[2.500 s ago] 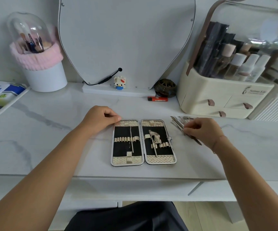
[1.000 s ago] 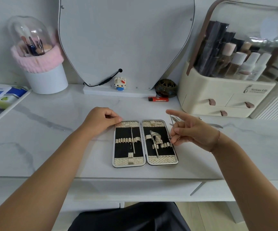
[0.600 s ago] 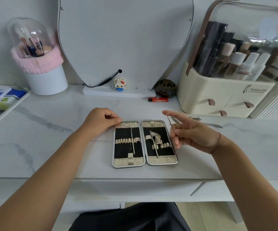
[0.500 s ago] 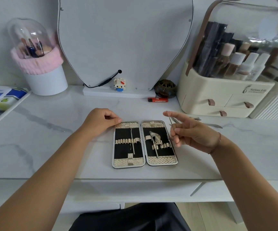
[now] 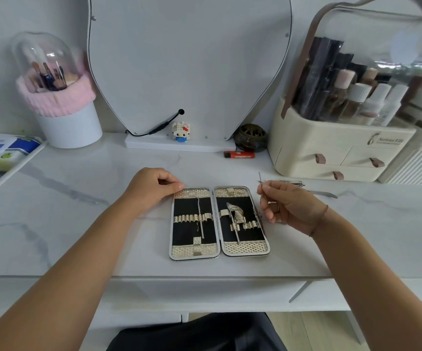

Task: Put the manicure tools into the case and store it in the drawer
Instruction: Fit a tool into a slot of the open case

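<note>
- One head-worn view only — nothing to compare it with; it looks forward and down across the white marble-look tabletop (image 5: 78,224) toward the mirror (image 5: 189,62) at the back wall.
- Wide-angle and close: both forearms enter from the bottom corners, and the open manicure case (image 5: 218,221) sits near frame centre — edges bow outward.

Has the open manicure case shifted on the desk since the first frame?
No. The manicure case lies in the same spot below the red lighter, with the left hand at its top-left corner.
</note>
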The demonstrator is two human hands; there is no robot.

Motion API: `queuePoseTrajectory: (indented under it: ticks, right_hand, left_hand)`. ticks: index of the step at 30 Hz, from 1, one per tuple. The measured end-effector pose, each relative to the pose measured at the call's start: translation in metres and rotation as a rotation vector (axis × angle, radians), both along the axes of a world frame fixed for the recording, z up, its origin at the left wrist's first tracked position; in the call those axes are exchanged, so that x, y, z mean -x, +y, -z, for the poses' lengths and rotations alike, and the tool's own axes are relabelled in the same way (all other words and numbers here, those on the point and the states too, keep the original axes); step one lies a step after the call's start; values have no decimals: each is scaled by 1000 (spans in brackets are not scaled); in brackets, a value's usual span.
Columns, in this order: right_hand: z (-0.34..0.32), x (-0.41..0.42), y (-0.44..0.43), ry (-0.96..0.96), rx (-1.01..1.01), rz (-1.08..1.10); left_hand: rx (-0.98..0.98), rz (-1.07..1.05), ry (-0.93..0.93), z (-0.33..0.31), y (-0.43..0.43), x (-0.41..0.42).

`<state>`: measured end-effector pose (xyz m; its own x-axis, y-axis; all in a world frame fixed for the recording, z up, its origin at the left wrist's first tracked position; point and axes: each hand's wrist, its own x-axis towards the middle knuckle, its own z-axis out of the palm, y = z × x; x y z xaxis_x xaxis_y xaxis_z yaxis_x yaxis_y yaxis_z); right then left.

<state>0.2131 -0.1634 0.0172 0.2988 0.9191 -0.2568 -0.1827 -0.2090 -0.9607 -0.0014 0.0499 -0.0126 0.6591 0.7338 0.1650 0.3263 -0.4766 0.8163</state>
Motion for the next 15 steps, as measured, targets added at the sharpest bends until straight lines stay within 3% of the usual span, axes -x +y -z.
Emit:
queuePoseTrajectory:
  ticks: [15]
  right_hand:
    - [3, 0, 0, -84, -120, 70]
  left_hand:
    - [1, 0, 7, -2, -2, 0]
